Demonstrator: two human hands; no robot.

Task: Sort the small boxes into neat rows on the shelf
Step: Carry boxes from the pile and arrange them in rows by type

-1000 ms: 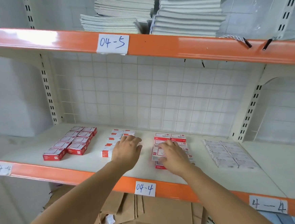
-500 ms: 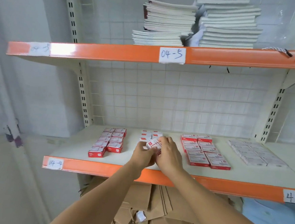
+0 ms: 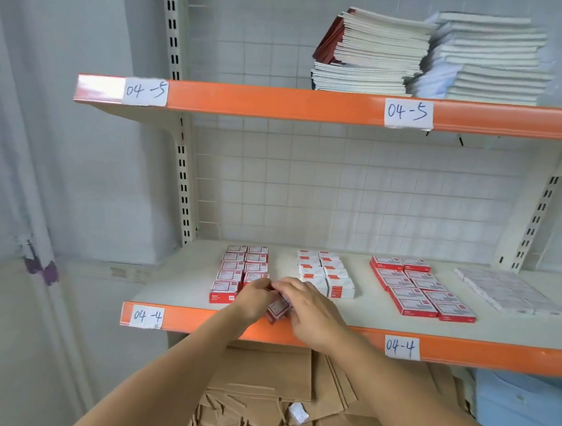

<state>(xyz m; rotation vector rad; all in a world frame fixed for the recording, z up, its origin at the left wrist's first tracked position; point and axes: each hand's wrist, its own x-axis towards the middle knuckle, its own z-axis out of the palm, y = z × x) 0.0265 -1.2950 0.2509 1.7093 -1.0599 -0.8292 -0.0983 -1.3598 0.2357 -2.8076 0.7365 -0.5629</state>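
We judge the sorting well advanced. On the shelf (image 3: 179,292) four groups of small boxes lie in tidy double rows: a red group at the left (image 3: 242,270), a white-and-red group (image 3: 327,273) just right of it, a larger red group (image 3: 418,287) further right, and a pale group (image 3: 509,291) at the far right. What is left, as far as we can tell, sits in our hands: a small red box (image 3: 279,308) is held at the shelf's front edge, close to the near end of the left red group, whose right column its near box seems to be missing. Our left hand (image 3: 254,298) curls its grip round the box from the left, and our right hand (image 3: 312,311) closes over it from the right, fingers bent on it. We cannot tell whether more than one box is between them. Setting it into that gap looks like the remaining step here.
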